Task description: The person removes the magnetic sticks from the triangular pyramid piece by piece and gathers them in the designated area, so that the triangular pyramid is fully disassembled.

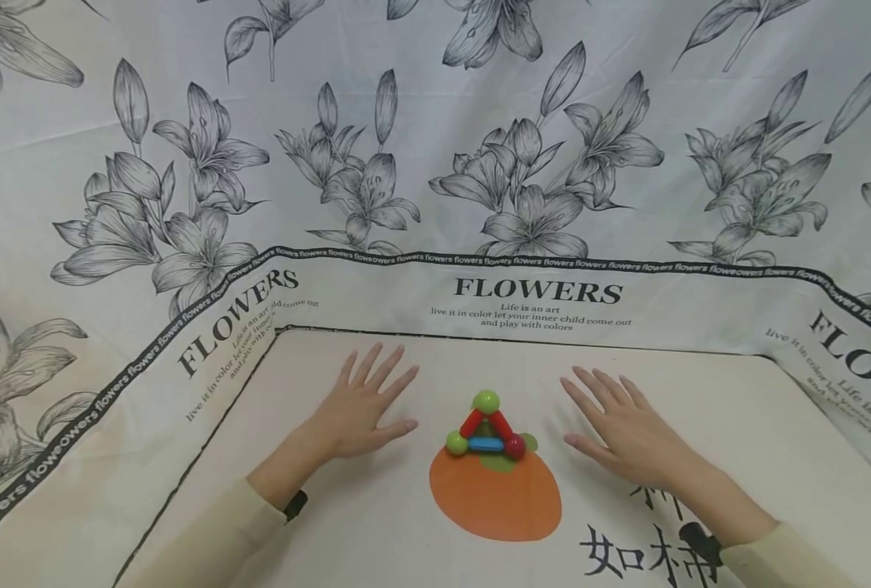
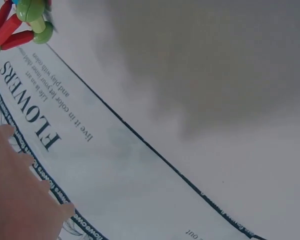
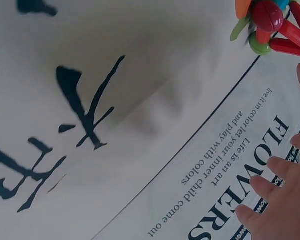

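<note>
1. Filling the far side and both flanks, here's the white floral cloth (image 1: 413, 49), grey lilies all over, with "FLOWERS" lettering along its lower border.
2. Below it spreads the pale tabletop (image 1: 362, 531), a thin dark line marking its far and left edges.
3. On that, an orange fruit print (image 1: 495, 498) with green leaves sits mid-table; black characters (image 1: 615, 551) run near right.
4. Two hands now! Left hand (image 1: 369, 408) to the left, right hand (image 1: 619, 425) to the right, both spread wide, fingers straight, holding nothing, apart from the toy; whether they touch the table, I can't tell.
5. Between them, the ball-and-rod toy (image 1: 472, 425) stands over the print's far edge, its triangle pointing far. No clear long axis; its base runs left to right.
6. And the parts: a green ball (image 1: 486, 401) at the far tip, a blue rod (image 1: 486, 444) along the near side, a red ball (image 1: 514, 447) at near right.
</note>
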Demonstrator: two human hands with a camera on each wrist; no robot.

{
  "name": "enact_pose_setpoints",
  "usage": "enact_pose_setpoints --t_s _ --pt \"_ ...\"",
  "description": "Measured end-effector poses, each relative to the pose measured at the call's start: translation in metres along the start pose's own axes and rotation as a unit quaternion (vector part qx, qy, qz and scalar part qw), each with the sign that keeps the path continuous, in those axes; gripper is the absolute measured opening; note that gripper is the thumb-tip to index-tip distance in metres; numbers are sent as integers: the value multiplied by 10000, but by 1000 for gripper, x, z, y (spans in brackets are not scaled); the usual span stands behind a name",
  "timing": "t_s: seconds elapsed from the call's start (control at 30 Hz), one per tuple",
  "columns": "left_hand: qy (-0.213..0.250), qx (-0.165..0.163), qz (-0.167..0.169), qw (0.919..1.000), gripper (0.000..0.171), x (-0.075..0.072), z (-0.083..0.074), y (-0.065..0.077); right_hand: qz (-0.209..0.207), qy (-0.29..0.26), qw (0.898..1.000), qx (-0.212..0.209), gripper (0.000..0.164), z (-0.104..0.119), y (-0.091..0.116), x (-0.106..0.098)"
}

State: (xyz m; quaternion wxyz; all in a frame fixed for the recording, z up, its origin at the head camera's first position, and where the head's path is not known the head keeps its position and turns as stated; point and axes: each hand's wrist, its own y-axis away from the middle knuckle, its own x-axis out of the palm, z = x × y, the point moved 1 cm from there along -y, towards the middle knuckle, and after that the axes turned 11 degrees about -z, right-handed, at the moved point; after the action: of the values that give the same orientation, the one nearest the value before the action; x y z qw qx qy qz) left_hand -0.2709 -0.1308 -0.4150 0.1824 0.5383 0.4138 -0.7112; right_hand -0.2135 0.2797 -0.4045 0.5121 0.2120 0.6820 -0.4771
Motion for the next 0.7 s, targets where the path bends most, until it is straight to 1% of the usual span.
enact_pose_setpoints --t_s 0.1,0.27,0.33,0.43,0.5,0.53,0.63,0.7 --pt "261 36 -133 9996 81 0 -7 -4 -136 -200 9997 20 78 7 -5 2" --pt "634 64 -305 9975 81 3 -18 -15 -166 -757 9965 310 77 23 -13 8" --pt "791 63 -324 9963 81 6 -24 -19 -158 -1013 9937 448 75 30 -15 10" --pt "1232 -27 -287 9920 79 9 -32 -24 -172 -1505 9861 686 70 39 -18 15" --pt "1647 -173 -205 9860 76 10 -38 -28 -136 -1988 9762 851 64 44 -22 18" --pt "1901 -258 -170 9813 73 10 -41 -30 -109 -2245 9698 944 61 46 -24 19" --pt "2626 -469 -40 9637 63 11 -49 -39 9 -2890 9502 1165 51 51 -32 24" --pt "3034 -540 -35 9513 56 12 -54 -47 6 -3132 9419 1216 46 53 -39 27"
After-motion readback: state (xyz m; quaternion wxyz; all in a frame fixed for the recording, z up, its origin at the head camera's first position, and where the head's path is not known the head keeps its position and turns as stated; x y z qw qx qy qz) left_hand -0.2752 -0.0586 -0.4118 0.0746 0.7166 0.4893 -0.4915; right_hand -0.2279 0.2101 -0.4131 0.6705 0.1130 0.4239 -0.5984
